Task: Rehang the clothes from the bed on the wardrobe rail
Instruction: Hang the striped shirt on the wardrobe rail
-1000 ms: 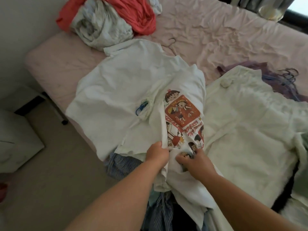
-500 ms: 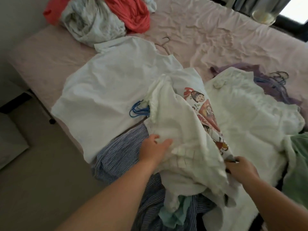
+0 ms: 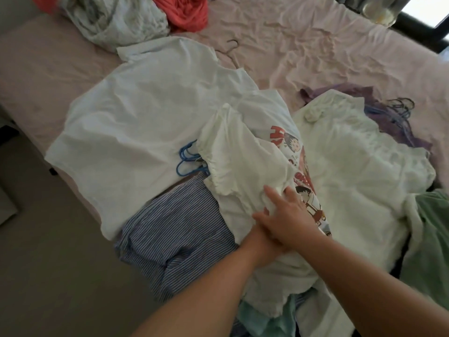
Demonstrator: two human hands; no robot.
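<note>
White cotton, the cartoon-print T-shirt (image 3: 257, 181), sits bunched atop the pile on the bed (image 3: 340, 45); right hand (image 3: 289, 215) flat, fingers straight, pinning it; left hand (image 3: 263, 242) hidden beneath, grip impossible to tell; blue hangers (image 3: 188, 159) just beside, likely next.

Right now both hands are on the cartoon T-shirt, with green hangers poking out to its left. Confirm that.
Not quite: the hangers are blue, not green, as the head view shows. Both hands are on the cartoon T-shirt, hangers at its left.
</note>
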